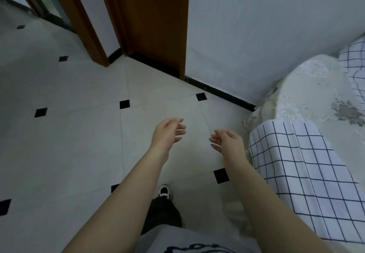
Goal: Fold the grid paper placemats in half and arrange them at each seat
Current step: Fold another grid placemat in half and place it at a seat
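Placemats of grid paper lie at the right of the view. The near placemat (296, 163) hangs over the rounded edge of the table (308, 86), part on the lace cloth and part drooping down its side. The far placemat (353, 59) lies at the upper right, cut by the frame. I cannot tell whether either is already folded.

Both hands hover over the tiled floor (69, 134), touching no mat. The left hand (167, 132) holds nothing, its fingers loosely curled. The right hand (227, 142), nearer the table, is likewise empty with relaxed, half-bent fingers.

The step in hand looks like a reach for the near placemat. To do it well, I judge: turn toward the table, pinch two corners, draw the sheet flat onto the top, then match the edges along the printed lines before creasing. A limp sheet draped over an edge is likely to skew.
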